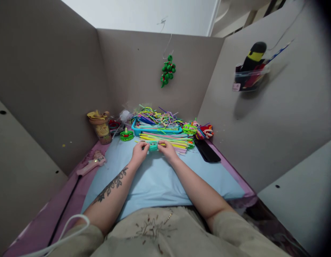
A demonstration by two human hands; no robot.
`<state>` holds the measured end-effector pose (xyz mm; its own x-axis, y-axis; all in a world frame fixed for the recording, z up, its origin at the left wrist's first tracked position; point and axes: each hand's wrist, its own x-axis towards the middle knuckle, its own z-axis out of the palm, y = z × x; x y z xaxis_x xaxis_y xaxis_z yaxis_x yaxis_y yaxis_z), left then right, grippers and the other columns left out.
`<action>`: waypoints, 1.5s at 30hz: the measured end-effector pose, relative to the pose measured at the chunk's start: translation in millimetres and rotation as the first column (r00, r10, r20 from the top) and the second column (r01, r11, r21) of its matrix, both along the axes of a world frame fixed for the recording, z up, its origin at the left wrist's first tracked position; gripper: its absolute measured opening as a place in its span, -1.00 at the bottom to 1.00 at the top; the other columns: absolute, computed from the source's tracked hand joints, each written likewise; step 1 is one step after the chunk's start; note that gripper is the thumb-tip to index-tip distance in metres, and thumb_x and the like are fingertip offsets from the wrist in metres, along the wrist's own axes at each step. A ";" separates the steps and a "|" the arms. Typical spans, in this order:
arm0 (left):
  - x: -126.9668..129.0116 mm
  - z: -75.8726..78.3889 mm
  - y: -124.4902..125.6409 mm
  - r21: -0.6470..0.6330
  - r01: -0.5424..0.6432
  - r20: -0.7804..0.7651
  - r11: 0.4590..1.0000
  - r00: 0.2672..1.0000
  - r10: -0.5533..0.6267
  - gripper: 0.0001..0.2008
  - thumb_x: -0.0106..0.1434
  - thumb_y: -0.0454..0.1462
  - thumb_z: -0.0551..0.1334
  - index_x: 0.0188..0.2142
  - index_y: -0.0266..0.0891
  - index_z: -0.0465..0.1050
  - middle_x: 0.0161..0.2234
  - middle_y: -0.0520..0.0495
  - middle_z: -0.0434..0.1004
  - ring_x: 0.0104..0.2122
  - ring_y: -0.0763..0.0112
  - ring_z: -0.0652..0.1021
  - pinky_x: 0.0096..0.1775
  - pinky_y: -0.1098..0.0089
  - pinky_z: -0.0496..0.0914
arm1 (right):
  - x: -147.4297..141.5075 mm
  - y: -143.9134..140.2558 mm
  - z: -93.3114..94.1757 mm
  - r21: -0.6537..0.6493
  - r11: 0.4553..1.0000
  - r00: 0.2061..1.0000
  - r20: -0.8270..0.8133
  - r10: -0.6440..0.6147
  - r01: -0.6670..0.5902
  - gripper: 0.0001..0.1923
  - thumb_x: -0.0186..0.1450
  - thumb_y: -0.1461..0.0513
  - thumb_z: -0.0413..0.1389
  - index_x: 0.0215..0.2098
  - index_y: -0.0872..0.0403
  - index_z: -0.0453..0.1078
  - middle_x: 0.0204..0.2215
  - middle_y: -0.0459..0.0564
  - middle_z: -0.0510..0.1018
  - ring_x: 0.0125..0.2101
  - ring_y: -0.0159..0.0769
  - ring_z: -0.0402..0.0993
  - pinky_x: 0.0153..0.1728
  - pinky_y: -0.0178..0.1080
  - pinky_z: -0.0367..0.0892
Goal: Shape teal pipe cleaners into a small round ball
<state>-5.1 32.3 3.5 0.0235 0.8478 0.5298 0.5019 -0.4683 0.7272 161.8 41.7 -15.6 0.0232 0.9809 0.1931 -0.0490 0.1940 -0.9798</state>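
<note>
Between my two hands, just in front of a bundle of pipe cleaners, is a small teal piece of bent pipe cleaners [153, 146]. My left hand [140, 151] pinches its left side. Its right side is gripped by my right hand [167, 149], thumb and fingers closed together. The loose straight pipe cleaners [168, 140], yellow, pink and green, lie right behind my fingers on the blue cloth [160, 178]. A green figure with red and white details [126, 135] sits to the left of them. How the teal piece is shaped in detail is too small to tell.
Behind stands a blue tray [157, 130] heaped with coloured pipe cleaners. A pink glue gun [92, 165] and a cup [102, 130] are at left. At right lies a black phone-like slab [207, 151]. Grey panels enclose the table; a green ornament [168, 71] hangs ahead.
</note>
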 end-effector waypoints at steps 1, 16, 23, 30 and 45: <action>0.1 -0.6 -0.4 0.016 -0.021 -0.014 1.000 1.000 0.022 -0.80 0.15 -0.22 0.11 -0.53 -0.26 0.38 -0.49 -0.03 0.39 -0.41 0.40 0.40 -0.30 0.40 0.28 | 0.0 0.7 -1.4 0.067 0.996 0.997 0.049 -0.062 0.059 -0.64 -0.01 0.09 0.19 -0.28 0.06 0.31 -0.32 -0.04 0.46 -0.30 -0.28 0.42 -0.31 -0.24 0.36; 1.7 -2.5 -4.2 0.073 0.184 -0.051 0.980 0.982 -0.180 -0.87 0.16 -0.28 0.19 -0.33 -0.24 0.50 -0.34 -0.08 0.54 -0.29 0.35 0.50 -0.20 0.37 0.34 | 3.4 0.8 -4.9 0.278 0.948 0.939 0.339 0.054 -0.155 -0.78 0.08 0.06 0.21 -0.45 0.05 0.46 -0.07 0.03 0.38 -0.02 -0.19 0.31 0.06 -0.11 0.13; -8.2 2.9 -0.6 -0.010 0.116 -0.036 0.993 0.993 -0.117 -0.87 0.11 -0.27 0.19 -0.42 -0.26 0.50 -0.43 -0.05 0.54 -0.40 0.37 0.48 -0.29 0.40 0.34 | 9.9 -3.1 5.1 0.238 0.958 0.954 0.284 0.091 -0.162 -0.76 0.05 0.04 0.22 -0.49 0.05 0.44 -0.06 0.03 0.37 0.02 -0.14 0.28 0.09 -0.01 0.08; -12.7 4.5 5.6 -0.038 0.198 0.031 0.979 0.980 -0.197 -0.88 0.05 -0.25 0.24 -0.49 -0.27 0.50 -0.47 -0.05 0.52 -0.43 0.38 0.46 -0.33 0.40 0.31 | 16.1 -11.4 21.3 0.228 0.894 0.906 0.277 0.320 -0.385 -0.70 0.07 0.00 0.20 -0.47 0.07 0.42 0.00 0.04 0.28 0.05 -0.16 0.23 0.05 -0.12 0.13; -7.4 10.5 -4.4 -0.151 0.290 -0.016 0.945 0.955 -0.295 -0.72 0.11 -0.12 0.18 -0.53 -0.29 0.48 -0.53 0.00 0.36 -0.47 0.44 0.36 -0.38 0.43 0.23 | 23.5 -10.4 23.8 0.221 0.900 0.891 0.354 0.284 -0.375 -0.76 0.05 0.06 0.22 -0.49 0.05 0.42 -0.04 0.01 0.32 0.04 -0.18 0.23 0.06 -0.15 0.09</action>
<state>-12.5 28.0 14.0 0.2996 0.8683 0.3954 0.3872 -0.4894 0.7814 185.2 31.3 8.2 -0.3965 0.8260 0.4006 0.1342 0.4838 -0.8648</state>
